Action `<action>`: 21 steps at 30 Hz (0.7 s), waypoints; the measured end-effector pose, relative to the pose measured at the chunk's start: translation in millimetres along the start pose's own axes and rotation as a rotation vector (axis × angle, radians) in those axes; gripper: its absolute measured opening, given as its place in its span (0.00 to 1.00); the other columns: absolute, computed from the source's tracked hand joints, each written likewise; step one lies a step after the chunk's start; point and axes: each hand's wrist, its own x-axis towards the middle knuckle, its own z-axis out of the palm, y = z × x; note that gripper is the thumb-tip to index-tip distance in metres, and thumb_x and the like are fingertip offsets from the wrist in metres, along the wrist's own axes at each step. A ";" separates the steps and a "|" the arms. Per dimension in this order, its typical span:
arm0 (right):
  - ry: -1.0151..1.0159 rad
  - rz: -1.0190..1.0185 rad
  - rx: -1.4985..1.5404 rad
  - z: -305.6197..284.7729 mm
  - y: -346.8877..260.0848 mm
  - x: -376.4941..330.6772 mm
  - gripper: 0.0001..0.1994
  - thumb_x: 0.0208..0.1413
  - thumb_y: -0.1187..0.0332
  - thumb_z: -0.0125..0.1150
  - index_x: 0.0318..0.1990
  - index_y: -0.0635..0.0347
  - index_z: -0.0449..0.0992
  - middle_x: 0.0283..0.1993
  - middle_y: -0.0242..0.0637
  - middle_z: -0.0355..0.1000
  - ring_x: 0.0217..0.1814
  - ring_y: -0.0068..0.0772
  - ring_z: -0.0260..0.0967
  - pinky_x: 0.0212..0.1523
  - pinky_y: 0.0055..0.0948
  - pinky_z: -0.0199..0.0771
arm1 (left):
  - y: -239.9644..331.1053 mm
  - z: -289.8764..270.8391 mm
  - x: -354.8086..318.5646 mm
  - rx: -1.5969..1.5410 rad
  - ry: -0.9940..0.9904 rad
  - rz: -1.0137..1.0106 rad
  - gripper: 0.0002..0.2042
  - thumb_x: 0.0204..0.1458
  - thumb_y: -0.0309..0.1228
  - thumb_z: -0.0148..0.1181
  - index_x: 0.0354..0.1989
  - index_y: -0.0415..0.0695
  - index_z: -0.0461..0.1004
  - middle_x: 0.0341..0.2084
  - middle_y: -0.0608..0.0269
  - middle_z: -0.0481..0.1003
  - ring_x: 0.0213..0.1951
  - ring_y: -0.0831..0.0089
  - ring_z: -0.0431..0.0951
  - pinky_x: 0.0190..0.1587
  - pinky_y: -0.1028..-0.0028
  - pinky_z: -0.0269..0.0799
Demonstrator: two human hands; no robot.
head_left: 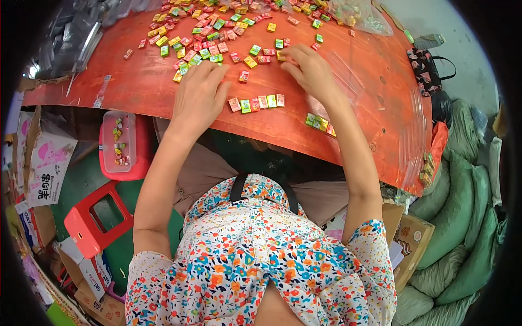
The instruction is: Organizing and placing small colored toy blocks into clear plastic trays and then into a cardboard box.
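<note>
Many small wrapped candies in red, green, yellow and pink lie scattered over a red wooden table. My left hand rests palm down on the table with fingers spread, next to a loose pink candy. My right hand lies further right, its fingertips touching a yellow candy. Between my hands, near the front edge, a short row of candies stands lined up. A second small row sits by my right forearm.
A clear box with several candies stands on a red stool under the table's left side. Another red stool and cardboard boxes lie lower left. Green sacks pile at right. A clear bag of candies sits top right.
</note>
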 end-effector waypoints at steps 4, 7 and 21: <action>0.019 -0.090 -0.160 15.0 20.5 8.2 0.11 0.58 0.64 0.59 0.45 0.58 0.76 0.42 0.41 0.74 0.44 0.44 0.73 0.44 0.38 0.73 | 10.4 1.4 4.0 -0.005 -0.051 0.057 0.13 0.48 0.26 0.64 0.43 0.38 0.75 0.34 0.55 0.72 0.40 0.57 0.74 0.44 0.61 0.71; -0.008 -0.088 -0.126 3.3 9.9 -4.2 0.10 0.57 0.65 0.60 0.44 0.59 0.76 0.41 0.40 0.74 0.44 0.44 0.73 0.43 0.38 0.73 | 25.0 5.4 -9.1 -0.060 -0.140 0.031 0.16 0.46 0.28 0.66 0.44 0.38 0.74 0.36 0.55 0.71 0.42 0.56 0.74 0.44 0.60 0.72; -0.188 0.002 0.229 -15.0 -23.9 -55.8 0.19 0.48 0.69 0.68 0.49 0.60 0.77 0.43 0.41 0.74 0.43 0.44 0.72 0.44 0.38 0.73 | 29.6 7.5 -24.7 -0.075 -0.345 -0.209 0.18 0.45 0.30 0.69 0.45 0.38 0.75 0.38 0.53 0.70 0.40 0.54 0.76 0.41 0.59 0.73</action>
